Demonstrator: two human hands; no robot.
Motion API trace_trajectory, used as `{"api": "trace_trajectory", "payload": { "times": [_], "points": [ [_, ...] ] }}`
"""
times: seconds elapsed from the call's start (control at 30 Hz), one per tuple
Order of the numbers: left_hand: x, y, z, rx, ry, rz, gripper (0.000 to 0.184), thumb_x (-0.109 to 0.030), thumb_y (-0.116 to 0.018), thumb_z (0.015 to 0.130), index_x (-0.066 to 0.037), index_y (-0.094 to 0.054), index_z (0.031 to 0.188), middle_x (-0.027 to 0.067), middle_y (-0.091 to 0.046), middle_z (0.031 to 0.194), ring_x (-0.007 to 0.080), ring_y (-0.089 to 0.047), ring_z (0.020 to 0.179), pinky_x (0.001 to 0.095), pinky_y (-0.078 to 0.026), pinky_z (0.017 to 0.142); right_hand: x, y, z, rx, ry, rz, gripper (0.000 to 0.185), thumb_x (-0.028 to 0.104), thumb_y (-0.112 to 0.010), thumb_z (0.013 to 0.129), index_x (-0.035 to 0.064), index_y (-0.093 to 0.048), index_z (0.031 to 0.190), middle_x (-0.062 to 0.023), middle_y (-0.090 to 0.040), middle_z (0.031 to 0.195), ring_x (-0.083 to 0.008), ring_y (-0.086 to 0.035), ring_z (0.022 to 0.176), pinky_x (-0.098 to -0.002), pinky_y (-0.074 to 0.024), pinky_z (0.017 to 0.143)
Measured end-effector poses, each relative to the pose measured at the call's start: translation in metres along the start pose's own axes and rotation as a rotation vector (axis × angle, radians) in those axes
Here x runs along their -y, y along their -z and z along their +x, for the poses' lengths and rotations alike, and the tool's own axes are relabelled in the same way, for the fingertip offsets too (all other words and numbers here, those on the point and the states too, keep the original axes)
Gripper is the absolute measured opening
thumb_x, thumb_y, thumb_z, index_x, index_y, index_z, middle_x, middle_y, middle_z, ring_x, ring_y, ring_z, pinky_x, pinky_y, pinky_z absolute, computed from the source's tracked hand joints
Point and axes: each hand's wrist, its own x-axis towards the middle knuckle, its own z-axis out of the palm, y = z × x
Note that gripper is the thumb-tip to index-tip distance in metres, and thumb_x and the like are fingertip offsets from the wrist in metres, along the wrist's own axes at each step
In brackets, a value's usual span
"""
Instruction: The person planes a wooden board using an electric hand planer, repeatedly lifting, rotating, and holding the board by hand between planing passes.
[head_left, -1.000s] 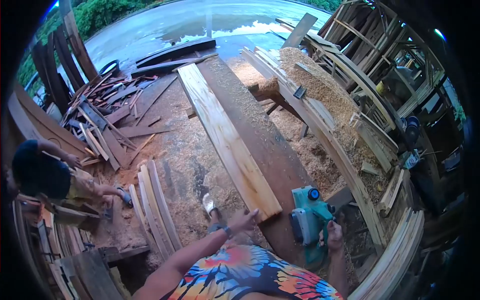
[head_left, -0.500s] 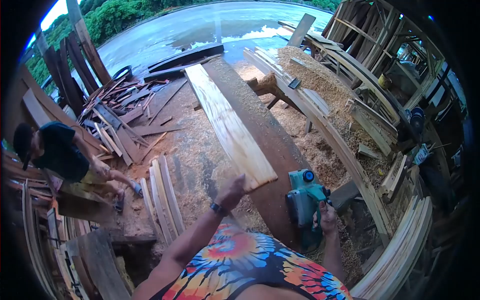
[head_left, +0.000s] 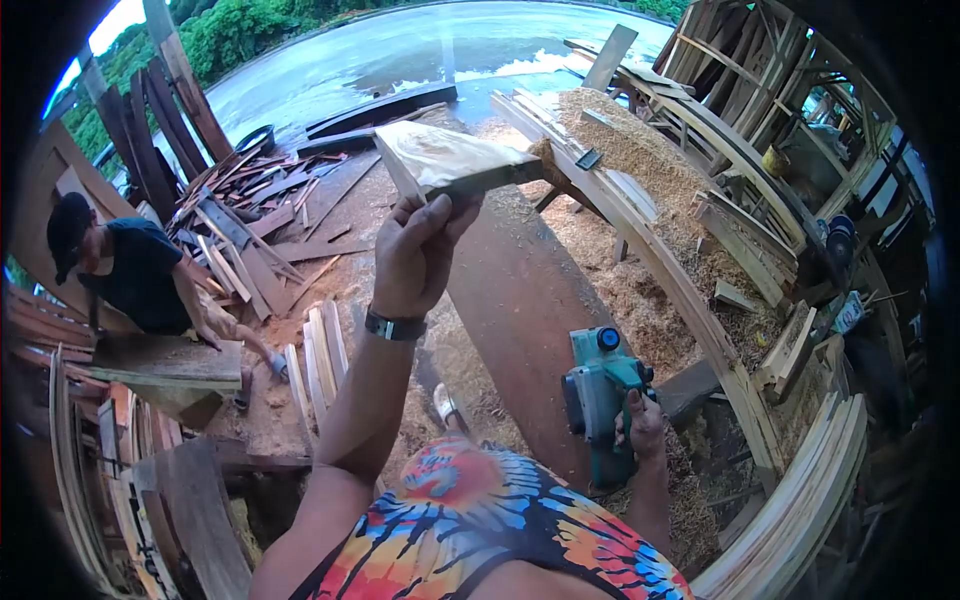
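- Both your hands are occupied, the left raised ahead of you and the right lower down.
- Your left hand [head_left: 425,250] pinches the near end of a pale board [head_left: 435,150], thumb and fingers gathered at its edge.
- The board is tilted, its near end lifted above the bench [head_left: 520,320]; you cannot tell whether its far end rests on anything.
- Your right hand [head_left: 645,428] wraps the handle of a green planer [head_left: 603,385].
- The planer is at the right side of the bench; whether it touches the wood, you cannot tell.
- A dark band [head_left: 394,327] circles your left wrist.
- To your left are slats [head_left: 322,355], and beyond them a co-worker [head_left: 145,270] in a dark cap leans by a plank [head_left: 165,358].
- To your right, a long beam [head_left: 655,275] runs beside the bench, with shavings [head_left: 630,145] heaped past it.
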Motion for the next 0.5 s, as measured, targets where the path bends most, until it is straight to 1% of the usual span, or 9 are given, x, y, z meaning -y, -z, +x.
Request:
{"api": "trace_trajectory", "payload": {
  "times": [0.17, 0.3, 0.4, 0.5],
  "points": [
    [-0.006, -0.003, 0.012, -0.037, -0.03, 0.018, 0.038, -0.014, -0.055, 0.101, 0.008, -0.052, 0.132, 0.0215, -0.064, 0.128, 0.0297, -0.063, 0.121, 0.038, -0.051, 0.108, -0.003, 0.002, 0.001, 0.008, 0.007, -0.009, 0.055, 0.057, -0.057, 0.098, 0.0026, -0.059, 0.103, -0.0027, -0.054, 0.059, -0.0116, -0.051, 0.045, -0.0272, -0.0427, 0.044],
    [-0.008, -0.004, 0.017, -0.005, -0.04, 0.013, 0.037, -0.014, -0.054, 0.102, 0.008, -0.053, 0.132, 0.0214, -0.064, 0.128, 0.0298, -0.063, 0.121, 0.0379, -0.052, 0.107, -0.002, 0.002, 0.0, 0.017, 0.006, 0.005, 0.055, 0.058, -0.058, 0.097, 0.0035, -0.058, 0.101, -0.0029, -0.054, 0.06, -0.0119, -0.051, 0.045, -0.0274, -0.0426, 0.044],
    [-0.009, -0.004, 0.019, -0.011, -0.039, 0.013, 0.037, -0.014, -0.054, 0.102, 0.008, -0.053, 0.132, 0.0216, -0.063, 0.129, 0.0299, -0.063, 0.121, 0.0376, -0.052, 0.107, -0.002, 0.002, 0.0, 0.029, 0.027, -0.057, 0.072, 0.067, -0.053, 0.094, -0.0009, -0.06, 0.115, -0.0042, -0.053, 0.059, -0.0129, -0.052, 0.045, -0.028, -0.0443, 0.044],
    [-0.008, -0.002, 0.02, -0.005, -0.044, 0.001, 0.037, -0.013, -0.053, 0.102, 0.008, -0.053, 0.133, 0.0217, -0.063, 0.13, 0.0301, -0.063, 0.121, 0.0375, -0.052, 0.106, 0.0, 0.003, 0.0, 0.045, 0.029, -0.07, 0.071, 0.067, -0.053, 0.094, -0.0008, -0.06, 0.115, -0.0041, -0.053, 0.059, -0.013, -0.052, 0.045, -0.0282, -0.0443, 0.045]
  ]
}}
